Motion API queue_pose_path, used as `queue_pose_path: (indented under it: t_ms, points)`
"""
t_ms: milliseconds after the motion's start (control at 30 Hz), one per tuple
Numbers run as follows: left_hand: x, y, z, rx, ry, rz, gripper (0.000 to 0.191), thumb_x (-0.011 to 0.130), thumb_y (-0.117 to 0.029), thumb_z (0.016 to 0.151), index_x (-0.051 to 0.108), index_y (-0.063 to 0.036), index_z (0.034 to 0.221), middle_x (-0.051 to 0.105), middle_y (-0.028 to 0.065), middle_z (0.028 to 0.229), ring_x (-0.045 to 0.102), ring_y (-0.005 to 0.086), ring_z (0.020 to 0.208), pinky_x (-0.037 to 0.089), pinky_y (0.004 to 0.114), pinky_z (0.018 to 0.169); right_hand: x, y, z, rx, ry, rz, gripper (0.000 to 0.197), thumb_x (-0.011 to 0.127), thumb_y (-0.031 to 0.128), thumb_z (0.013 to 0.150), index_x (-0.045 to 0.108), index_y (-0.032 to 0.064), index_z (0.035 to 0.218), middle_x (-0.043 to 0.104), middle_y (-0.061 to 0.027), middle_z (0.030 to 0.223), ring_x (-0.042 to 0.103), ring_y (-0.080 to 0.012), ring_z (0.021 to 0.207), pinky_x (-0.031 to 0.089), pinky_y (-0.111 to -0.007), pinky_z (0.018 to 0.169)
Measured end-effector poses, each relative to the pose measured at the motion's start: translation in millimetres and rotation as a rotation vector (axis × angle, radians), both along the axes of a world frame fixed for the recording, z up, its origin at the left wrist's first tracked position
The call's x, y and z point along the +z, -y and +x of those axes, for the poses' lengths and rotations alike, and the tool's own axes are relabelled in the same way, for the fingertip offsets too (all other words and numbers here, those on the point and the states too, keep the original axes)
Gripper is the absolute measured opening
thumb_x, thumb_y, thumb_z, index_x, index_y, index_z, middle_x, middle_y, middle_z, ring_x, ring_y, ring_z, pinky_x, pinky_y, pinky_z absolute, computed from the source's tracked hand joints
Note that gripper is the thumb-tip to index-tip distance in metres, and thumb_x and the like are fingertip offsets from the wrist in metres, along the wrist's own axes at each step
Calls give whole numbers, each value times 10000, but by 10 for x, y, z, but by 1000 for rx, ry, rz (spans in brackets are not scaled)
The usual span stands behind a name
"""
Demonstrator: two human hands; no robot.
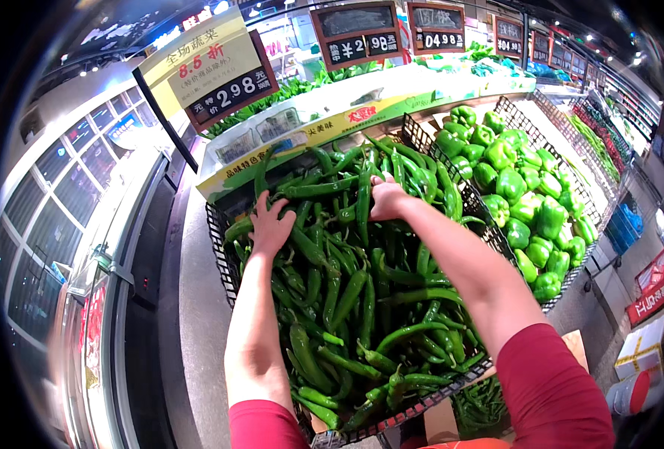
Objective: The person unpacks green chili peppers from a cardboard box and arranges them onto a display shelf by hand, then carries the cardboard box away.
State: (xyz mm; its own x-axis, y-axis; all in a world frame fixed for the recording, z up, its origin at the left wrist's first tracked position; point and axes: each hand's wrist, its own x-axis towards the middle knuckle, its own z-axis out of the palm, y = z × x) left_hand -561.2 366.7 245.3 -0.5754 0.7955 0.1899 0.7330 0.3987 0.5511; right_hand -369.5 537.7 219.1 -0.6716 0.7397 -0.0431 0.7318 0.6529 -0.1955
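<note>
Long green chili peppers [351,297] fill a black plastic crate [219,247] in front of me. My left hand [270,227] rests near the crate's left far corner, fingers spread over the peppers. Its fingertips reach the lower end of a curved pepper [261,174] that stands up against the far side. Toward the back middle, my right hand [388,199] has its fingers curled at an upright long green pepper [364,205]. That hand partly hides its own fingertips and the peppers behind it.
A second black crate [511,252] of green bell peppers [511,182] adjoins on the right. Behind stands a white ledge with a printed strip [343,123] and price signs [228,92]. A glass-sided cooler [130,337] runs along the left. More thin green peppers [480,401] lie below.
</note>
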Motion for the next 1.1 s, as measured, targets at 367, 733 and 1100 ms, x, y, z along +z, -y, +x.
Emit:
queue_pose_path:
  t_ms: [367,733,1100]
  points:
    - [50,481,536,17,-347,194,469,584,-288,721,484,-158,1161,245,109,1350,221,344,1233,251,486,958,427,605,1897,209,-626,-148,371,585,277,730,556,73,1040,529,-112,1094,498,-256,1018,384,-331,886]
    - [-120,1012,2018,-611,-196,220,176,602,-57,694,595,-31,868,580,112,971,515,251,976,394,337,821,-585,2253,4380,-797,-1147,-749,140,535,98,802,547,33,926,549,8,764,499,-50,691,379,-178,583]
    - [-409,1151,2136,-549,-182,95,167,593,-90,717,600,-44,877,588,115,951,549,276,897,420,345,802,-1544,3153,5062,-1246,-1084,-1000,104,540,187,812,529,128,897,543,27,707,502,-40,593,365,-163,449]
